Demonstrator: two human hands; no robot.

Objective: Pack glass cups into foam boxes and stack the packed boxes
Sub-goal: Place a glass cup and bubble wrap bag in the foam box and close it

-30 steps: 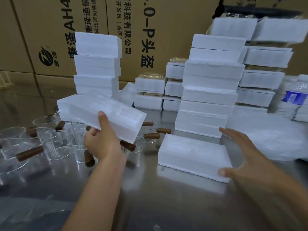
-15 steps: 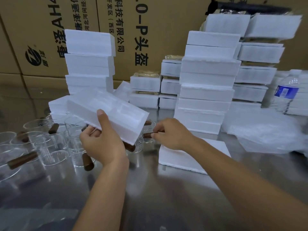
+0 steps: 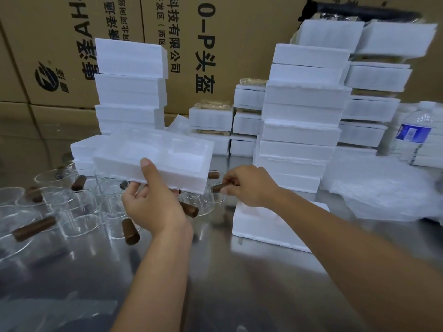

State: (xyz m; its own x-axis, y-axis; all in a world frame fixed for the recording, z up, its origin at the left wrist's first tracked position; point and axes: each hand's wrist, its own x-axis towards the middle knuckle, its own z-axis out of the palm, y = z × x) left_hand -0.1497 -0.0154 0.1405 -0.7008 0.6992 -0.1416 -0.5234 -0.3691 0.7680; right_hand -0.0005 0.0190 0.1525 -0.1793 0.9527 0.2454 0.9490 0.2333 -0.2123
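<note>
Two items held: left hand (image 3: 153, 207) grips the open foam box (image 3: 153, 161) aloft; right hand (image 3: 249, 185) pinches a cup's brown handle (image 3: 219, 187).

The foam boxes (image 3: 304, 133) are white, the cup handles (image 3: 34, 228) dark brown, the cardboard boxes (image 3: 239, 44) tan with black letters, the bottle label (image 3: 407, 133) blue.

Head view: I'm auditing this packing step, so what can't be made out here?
- Head view: the glass body behind the brown handle that the right hand pinches is mostly hidden by the foam tray in the left hand.
- Head view: the closed stacked boxes hide whether they hold cups.
- Head view: the lying foam piece is partly covered by the right forearm.
- Head view: the bottle label is blurred.
</note>
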